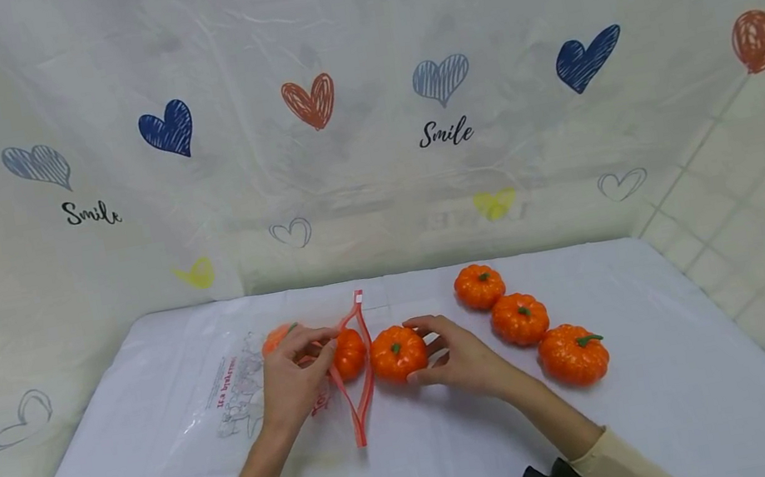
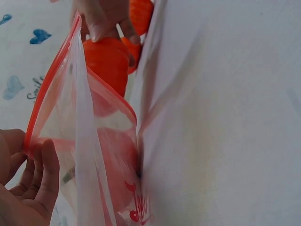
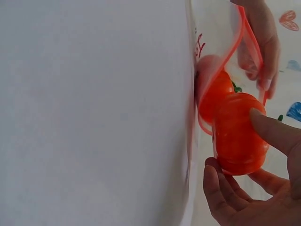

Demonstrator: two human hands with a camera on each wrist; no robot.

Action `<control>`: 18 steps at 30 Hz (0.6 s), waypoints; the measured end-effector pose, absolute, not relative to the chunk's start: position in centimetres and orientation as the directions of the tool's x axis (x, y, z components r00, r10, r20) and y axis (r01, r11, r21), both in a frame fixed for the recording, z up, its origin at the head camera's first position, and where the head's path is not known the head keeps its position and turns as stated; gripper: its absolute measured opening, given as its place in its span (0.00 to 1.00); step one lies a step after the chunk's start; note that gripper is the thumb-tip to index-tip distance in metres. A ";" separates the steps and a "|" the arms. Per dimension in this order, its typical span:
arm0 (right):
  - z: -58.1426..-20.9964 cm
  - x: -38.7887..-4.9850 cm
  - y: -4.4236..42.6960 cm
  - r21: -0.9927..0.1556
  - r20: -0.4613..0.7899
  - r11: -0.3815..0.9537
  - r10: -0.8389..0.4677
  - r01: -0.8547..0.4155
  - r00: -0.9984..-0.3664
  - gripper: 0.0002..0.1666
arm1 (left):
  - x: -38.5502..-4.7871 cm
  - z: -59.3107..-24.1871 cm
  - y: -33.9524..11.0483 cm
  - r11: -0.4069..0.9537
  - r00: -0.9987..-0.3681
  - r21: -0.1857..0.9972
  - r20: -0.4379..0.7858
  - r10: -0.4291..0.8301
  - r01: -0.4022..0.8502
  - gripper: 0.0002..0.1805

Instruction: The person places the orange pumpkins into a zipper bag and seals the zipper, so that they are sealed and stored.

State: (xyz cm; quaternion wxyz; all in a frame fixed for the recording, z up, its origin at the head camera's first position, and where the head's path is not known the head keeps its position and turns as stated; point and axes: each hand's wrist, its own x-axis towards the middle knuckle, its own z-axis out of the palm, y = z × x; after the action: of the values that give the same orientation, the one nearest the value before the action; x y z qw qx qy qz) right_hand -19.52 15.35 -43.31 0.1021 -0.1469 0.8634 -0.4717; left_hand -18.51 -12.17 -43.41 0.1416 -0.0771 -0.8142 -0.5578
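Observation:
A clear zip bag [image 1: 237, 393] with red print lies on its side, its red-edged mouth [image 2: 51, 89] spread open toward the right. My left hand [image 1: 297, 378] pinches the upper edge of that mouth between thumb and fingers. In my right hand [image 1: 465, 355] is a small orange toy pumpkin [image 1: 397, 353], gripped with the thumb on one side and fingers on the other, right at the bag's mouth. Inside the bag, one pumpkin [image 1: 349, 354] sits just behind the opening. Farther in, another orange pumpkin [image 1: 275, 340] is partly hidden by my left hand.
To the right, three more pumpkins stand in a slanting row: a far one [image 1: 479, 286], a middle one [image 1: 519, 318] and a near one [image 1: 573, 355]. A white cloth [image 1: 451, 463] covers the table. Behind it hangs a pale sheet [image 1: 373, 181] printed with hearts.

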 end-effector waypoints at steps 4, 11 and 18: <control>-43.4 -19.5 14.9 -0.845 -0.043 0.511 -0.357 -0.156 -0.933 0.45 | -18.5 -43.4 -12.1 0.370 -0.948 0.886 0.316 -0.036 0.281 0.09; -43.4 -19.6 14.3 -0.846 -0.048 0.510 -0.365 -0.157 -0.930 0.46 | -18.5 -43.2 -12.1 0.378 -0.949 0.883 0.314 -0.041 0.276 0.09; -43.4 -19.5 13.8 -0.842 -0.040 0.513 -0.369 -0.167 -0.929 0.46 | -18.6 -43.2 -12.2 0.369 -0.947 0.885 0.319 -0.036 0.284 0.09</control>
State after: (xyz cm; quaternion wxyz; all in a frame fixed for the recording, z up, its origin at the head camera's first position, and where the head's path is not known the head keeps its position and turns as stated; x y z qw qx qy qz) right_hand -19.46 13.83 -43.39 0.1076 -0.1553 0.8630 -0.4685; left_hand -18.58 -12.16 -43.22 0.1437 -0.0763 -0.8147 -0.5566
